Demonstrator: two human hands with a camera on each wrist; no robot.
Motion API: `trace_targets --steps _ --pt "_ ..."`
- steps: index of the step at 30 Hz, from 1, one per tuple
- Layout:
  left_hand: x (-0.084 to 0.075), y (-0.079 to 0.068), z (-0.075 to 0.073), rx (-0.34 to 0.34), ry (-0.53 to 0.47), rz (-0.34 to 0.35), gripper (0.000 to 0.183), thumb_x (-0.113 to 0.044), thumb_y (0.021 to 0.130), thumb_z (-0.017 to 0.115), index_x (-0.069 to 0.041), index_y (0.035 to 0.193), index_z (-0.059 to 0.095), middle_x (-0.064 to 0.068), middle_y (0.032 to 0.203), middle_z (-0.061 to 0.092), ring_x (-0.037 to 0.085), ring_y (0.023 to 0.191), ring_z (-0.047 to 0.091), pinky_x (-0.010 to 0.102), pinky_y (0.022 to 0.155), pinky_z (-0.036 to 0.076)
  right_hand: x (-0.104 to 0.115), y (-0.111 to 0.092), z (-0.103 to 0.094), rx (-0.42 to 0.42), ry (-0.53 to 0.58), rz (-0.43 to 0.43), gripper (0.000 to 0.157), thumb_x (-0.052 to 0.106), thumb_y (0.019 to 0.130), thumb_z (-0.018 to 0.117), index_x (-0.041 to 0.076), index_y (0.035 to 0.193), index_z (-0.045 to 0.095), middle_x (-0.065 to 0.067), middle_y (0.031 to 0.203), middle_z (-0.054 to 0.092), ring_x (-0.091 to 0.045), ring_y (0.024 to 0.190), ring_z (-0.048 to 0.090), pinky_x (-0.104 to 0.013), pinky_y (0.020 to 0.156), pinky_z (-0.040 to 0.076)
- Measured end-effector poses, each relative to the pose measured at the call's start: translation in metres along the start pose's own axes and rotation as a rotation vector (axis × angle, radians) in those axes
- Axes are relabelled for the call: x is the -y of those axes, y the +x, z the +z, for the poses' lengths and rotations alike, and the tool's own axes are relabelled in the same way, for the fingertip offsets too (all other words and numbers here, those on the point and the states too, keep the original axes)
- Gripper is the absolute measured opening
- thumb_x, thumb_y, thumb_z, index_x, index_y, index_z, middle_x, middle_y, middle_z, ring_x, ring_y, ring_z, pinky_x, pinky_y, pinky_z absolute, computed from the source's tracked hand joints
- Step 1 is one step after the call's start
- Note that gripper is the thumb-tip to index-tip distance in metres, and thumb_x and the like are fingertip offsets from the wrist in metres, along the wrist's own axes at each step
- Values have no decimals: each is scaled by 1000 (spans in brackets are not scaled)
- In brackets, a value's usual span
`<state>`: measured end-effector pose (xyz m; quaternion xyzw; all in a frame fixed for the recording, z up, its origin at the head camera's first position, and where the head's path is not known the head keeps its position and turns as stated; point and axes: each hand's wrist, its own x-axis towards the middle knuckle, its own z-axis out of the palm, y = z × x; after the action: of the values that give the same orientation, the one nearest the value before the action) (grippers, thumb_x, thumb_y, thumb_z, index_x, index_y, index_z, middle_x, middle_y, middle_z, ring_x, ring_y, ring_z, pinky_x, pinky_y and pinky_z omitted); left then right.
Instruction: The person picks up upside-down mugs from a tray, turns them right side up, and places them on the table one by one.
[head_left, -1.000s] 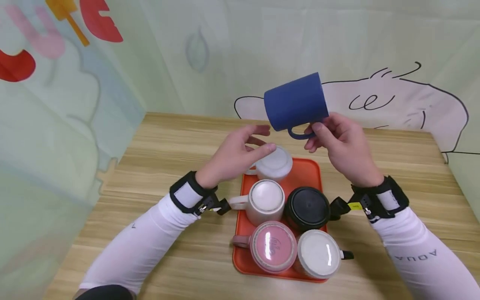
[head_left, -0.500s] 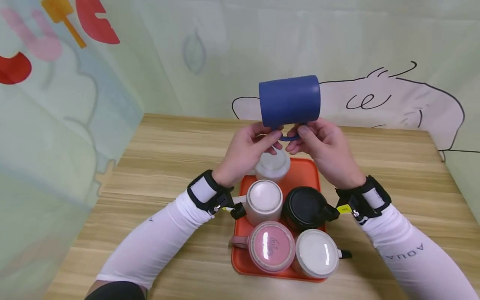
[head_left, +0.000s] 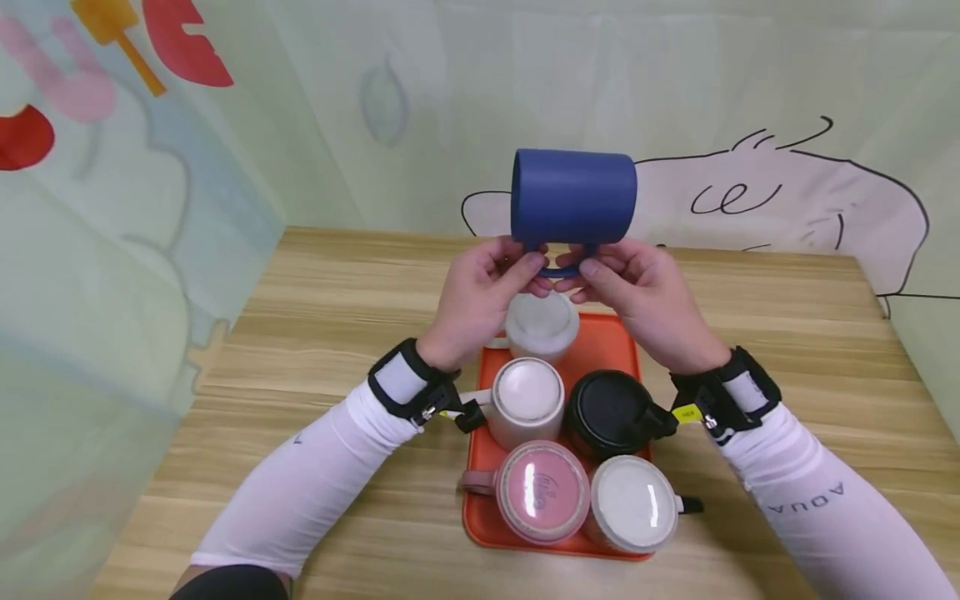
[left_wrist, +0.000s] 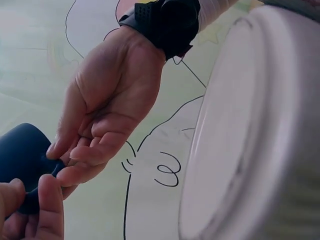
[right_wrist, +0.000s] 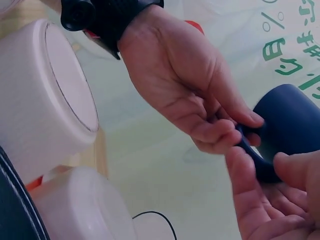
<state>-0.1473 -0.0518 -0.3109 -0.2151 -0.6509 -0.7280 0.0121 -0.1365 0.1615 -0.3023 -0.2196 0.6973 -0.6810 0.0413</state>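
Head view showed the left hand (head_left: 474,293) and right hand (head_left: 651,302) pinching the handle (head_left: 560,272) of the blue mug (head_left: 573,197), seemingly rigid, slick and breakable, so best held there

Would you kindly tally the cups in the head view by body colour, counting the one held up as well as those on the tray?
Blue: 1 (held-up blue cup)
White: 3 (far white cup, middle white cup, near white cup)
Black: 1 (black cup)
Pink: 1 (pink cup)
Total: 6
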Motion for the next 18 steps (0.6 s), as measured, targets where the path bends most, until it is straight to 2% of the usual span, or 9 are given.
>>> trace_targets --steps 6,13,18 --pt "-2 -1 -13 -21 82 45 20 -9 98 62 8 109 65 18 92 68 25 76 68 40 77 57 3 -4 -9 39 -105 41 41 21 103 57 5 140 54 -14 128 63 -29 108 66 -37 91 52" --pt "-3 -1 -34 -69 124 81 20 -7 98 62 11 108 64 21 92 67 24 73 67 39 75 57 3 -15 -27 16 -210 39 40 23 104 54 9 141 53 -9 132 60 -25 112 64 -35 92 52" --pt "-21 -7 -45 -107 214 70 20 -4 99 59 13 108 63 29 92 65 25 73 67 36 75 57 6 -24 -41 -16 -284 33 38 21 103 55 12 140 54 -6 132 59 -24 112 64 -32 91 52"
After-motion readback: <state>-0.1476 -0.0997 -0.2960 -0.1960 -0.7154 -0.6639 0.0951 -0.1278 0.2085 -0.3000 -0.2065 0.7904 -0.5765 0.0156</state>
